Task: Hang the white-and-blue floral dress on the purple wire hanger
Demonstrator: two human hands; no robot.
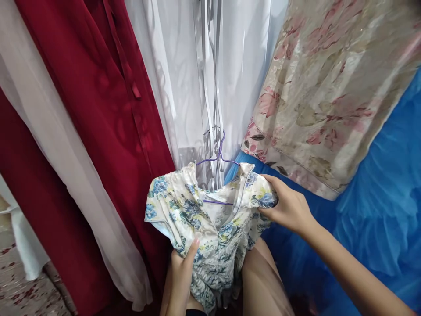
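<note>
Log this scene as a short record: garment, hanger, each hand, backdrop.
Garment: white fabric garment with blue-and-yellow floral print
Hanger: thin purple hanger, inside the garment, hook showing above it
Left hand: left hand grips the garment's front
Right hand: right hand holds its short sleeve
Backdrop: dark red fabric at picture left; white cloth centre; beige cloth with pink flowers and blue ruffled fabric right

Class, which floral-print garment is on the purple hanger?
The blue-flowered garment, held in the left hand and right hand; the purple hanger shows inside it. The pink-flowered garment hangs farther right, held by neither.
</note>
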